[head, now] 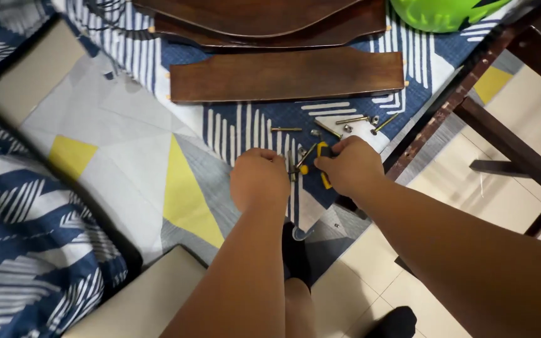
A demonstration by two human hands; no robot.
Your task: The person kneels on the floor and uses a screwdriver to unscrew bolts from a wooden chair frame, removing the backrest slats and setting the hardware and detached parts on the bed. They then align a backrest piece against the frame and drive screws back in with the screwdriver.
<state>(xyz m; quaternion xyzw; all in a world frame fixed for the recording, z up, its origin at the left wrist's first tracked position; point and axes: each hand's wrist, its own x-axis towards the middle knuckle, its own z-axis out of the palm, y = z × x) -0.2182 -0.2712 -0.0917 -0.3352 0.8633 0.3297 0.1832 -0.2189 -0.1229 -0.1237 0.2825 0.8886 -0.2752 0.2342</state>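
You've got your right hand (349,166) closed around the yellow-handled screwdriver (324,164) and your left hand (259,178) pinching a bolt (292,168) just below the dark wood panel (286,75), so it looks like you're mid-fastening and next you'll want the tip seated squarely.

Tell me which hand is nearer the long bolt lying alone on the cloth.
Left. The left hand sits just below the bolt; the right hand is further off, below and to its right, closed on a yellow-handled tool.
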